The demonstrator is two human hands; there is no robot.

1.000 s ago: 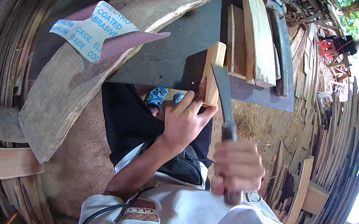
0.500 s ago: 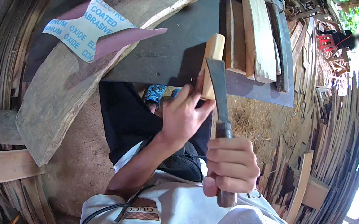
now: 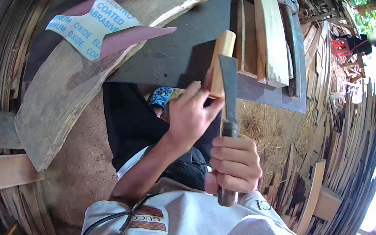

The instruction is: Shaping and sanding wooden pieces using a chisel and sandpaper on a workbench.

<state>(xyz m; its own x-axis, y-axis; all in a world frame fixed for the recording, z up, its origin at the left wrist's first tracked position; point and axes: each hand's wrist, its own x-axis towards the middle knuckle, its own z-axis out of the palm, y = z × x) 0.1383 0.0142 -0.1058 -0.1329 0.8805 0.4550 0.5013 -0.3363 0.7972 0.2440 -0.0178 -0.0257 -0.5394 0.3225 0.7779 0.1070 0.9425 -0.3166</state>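
Observation:
My left hand (image 3: 193, 116) pinches a short, pale wooden block (image 3: 221, 56) with a rounded far end, holding it slanted up and away from me over the table's near edge. In my right fist (image 3: 236, 163) is a chisel (image 3: 229, 85) with a dark, flat blade that widens toward its tip and a brown wooden handle. The blade lies along the right side of the block and overlaps it in this view. Whether its edge touches the wood, I cannot tell. The block's lower end is partly hidden by my left fingers and the blade.
On the dark table (image 3: 157, 57) a long rough slab (image 3: 60, 105) carries a curled abrasive sheet (image 3: 106, 23). Thick wooden pieces (image 3: 267, 28) and a hammer (image 3: 287, 4) lie at the right. Stacked planks (image 3: 345, 155) fill the right side. A distant person (image 3: 361, 44) is beside a red chair (image 3: 340, 47).
My right hand has shifted a little left and away from me with the chisel, whose blade now leans more to the right. The block has risen slightly in view, still in my left hand.

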